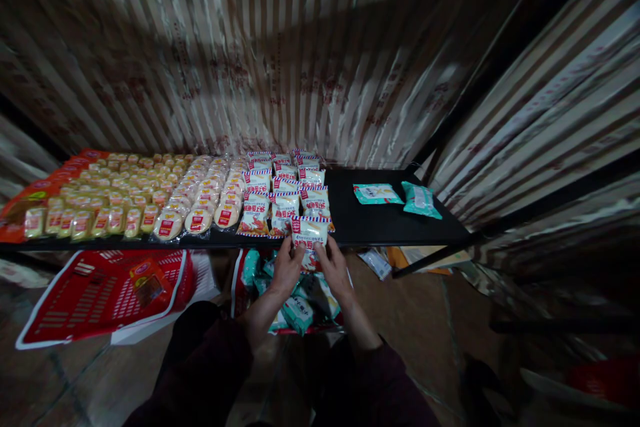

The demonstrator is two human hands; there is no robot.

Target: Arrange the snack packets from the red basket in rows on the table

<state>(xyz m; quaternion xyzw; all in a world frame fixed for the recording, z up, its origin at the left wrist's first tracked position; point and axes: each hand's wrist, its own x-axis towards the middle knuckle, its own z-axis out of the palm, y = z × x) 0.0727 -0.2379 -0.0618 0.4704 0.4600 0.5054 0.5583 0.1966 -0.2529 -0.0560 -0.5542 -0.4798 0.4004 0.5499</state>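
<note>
Both my hands hold one white snack packet (310, 232) with red and blue edging at the front edge of a black shelf (380, 220). My left hand (286, 268) grips its lower left side, fingers closed. My right hand (334, 268) grips its lower right side. The packet sits at the front of rows of matching white packets (286, 181). Two teal packets (397, 196) lie apart on the shelf to the right.
Rows of round biscuit packs (205, 197) and small yellow packs (105, 197) fill the shelf's left. Below, a red basket (103, 293) holds an orange packet, and another basket with teal packets (299, 310) stands under my hands. Striped plastic curtains hang behind and right.
</note>
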